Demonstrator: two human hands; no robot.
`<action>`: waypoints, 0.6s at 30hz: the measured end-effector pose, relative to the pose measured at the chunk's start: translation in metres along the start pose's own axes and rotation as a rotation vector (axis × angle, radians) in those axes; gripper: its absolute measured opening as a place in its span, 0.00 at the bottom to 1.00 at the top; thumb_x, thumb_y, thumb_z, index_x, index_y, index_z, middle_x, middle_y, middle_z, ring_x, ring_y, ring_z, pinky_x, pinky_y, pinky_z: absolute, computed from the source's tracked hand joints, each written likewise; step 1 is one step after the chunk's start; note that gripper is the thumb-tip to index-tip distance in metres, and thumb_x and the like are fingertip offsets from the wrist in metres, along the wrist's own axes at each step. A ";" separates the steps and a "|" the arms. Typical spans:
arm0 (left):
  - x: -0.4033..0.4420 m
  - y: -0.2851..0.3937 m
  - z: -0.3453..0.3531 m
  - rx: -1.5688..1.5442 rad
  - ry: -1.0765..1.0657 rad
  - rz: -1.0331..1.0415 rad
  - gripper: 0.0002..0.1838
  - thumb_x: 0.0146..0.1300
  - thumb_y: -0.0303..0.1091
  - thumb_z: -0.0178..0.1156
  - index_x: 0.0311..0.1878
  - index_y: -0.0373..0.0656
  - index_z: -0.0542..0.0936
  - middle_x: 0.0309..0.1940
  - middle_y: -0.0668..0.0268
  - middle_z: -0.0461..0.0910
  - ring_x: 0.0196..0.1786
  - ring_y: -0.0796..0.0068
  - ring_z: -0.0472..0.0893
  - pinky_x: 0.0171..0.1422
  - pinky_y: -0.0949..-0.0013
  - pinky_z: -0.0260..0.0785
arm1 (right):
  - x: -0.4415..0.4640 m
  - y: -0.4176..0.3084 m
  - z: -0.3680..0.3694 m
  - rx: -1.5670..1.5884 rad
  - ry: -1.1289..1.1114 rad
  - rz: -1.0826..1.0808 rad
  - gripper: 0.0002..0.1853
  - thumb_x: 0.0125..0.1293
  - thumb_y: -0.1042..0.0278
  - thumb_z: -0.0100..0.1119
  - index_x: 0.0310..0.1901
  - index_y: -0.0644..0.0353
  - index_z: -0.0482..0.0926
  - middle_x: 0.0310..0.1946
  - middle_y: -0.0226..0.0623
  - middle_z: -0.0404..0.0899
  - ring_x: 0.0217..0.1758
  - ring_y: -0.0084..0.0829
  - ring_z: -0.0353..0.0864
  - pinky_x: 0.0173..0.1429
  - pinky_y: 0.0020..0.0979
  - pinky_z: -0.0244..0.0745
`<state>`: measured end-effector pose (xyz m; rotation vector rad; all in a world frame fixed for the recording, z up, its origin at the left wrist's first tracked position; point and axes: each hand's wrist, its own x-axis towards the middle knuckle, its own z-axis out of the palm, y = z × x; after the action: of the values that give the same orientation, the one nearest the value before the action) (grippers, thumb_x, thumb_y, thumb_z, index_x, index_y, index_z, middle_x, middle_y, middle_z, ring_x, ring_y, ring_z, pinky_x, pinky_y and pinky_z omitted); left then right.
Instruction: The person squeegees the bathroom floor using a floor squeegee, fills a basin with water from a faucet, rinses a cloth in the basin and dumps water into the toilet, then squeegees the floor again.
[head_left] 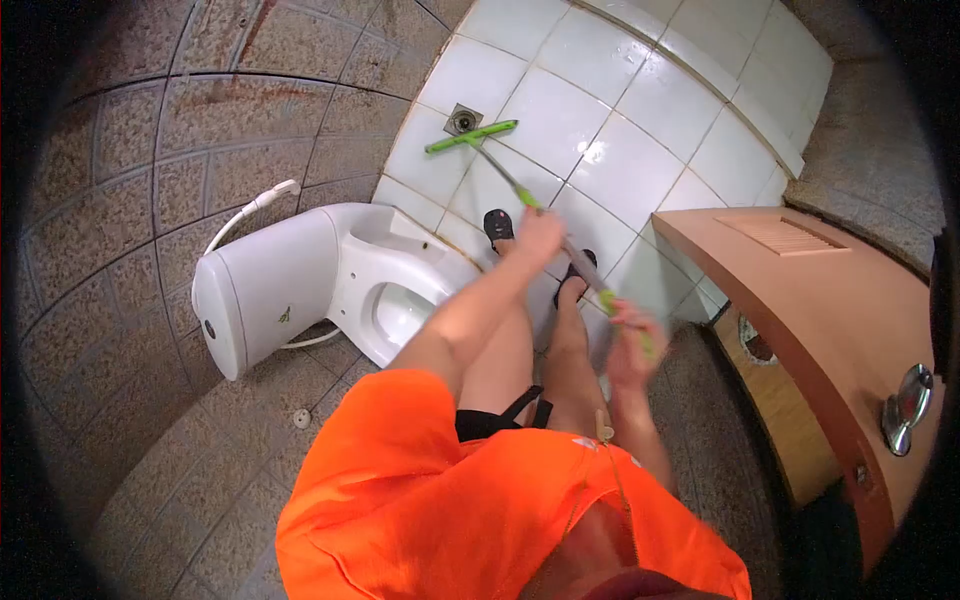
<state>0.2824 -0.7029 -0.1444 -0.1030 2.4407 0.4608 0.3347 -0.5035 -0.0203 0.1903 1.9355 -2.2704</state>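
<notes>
A floor squeegee [497,168] with a bright green blade head and a grey pole with green sections slants across the view. Its blade [490,132] rests on the white tiles beside the floor drain [463,121]. My left hand [541,236] is wrapped around the middle of the pole. Closer to my body, my right hand [634,345] is closed around the pole's upper end and a little blurred by motion. My feet in dark sandals [498,226] stand on the tiles under the pole.
A white toilet [290,275] with its seat area uncovered stands on the left, a white hand sprayer [262,200] behind it. An orange-brown door [810,290] with a metal handle [907,410] is on the right. A raised tiled ledge [735,105] crosses the far floor.
</notes>
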 end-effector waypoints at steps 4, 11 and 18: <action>0.011 0.124 -0.017 -0.328 0.495 0.153 0.08 0.52 0.35 0.61 0.29 0.41 0.77 0.37 0.54 0.76 0.41 0.51 0.77 0.51 0.54 0.68 | 0.039 -0.087 -0.055 0.129 0.276 -0.236 0.10 0.63 0.64 0.48 0.34 0.63 0.70 0.33 0.48 0.77 0.50 0.48 0.75 0.61 0.52 0.65; 0.069 0.156 -0.030 -0.442 0.526 0.089 0.08 0.54 0.35 0.61 0.32 0.41 0.76 0.42 0.53 0.73 0.42 0.49 0.77 0.52 0.54 0.69 | 0.099 -0.083 -0.084 0.116 -0.022 -0.297 0.10 0.62 0.66 0.43 0.29 0.63 0.68 0.25 0.41 0.69 0.38 0.41 0.73 0.61 0.54 0.61; 0.053 0.104 -0.051 -0.526 0.501 -0.053 0.11 0.57 0.39 0.61 0.32 0.40 0.75 0.41 0.54 0.74 0.43 0.48 0.76 0.47 0.52 0.69 | 0.106 -0.073 -0.017 0.107 -0.065 -0.341 0.08 0.57 0.68 0.46 0.24 0.61 0.63 0.19 0.40 0.66 0.29 0.37 0.69 0.52 0.46 0.65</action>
<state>0.1917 -0.6218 -0.1086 -0.5619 2.7161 1.1600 0.2163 -0.4792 0.0271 -0.2172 1.9393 -2.5530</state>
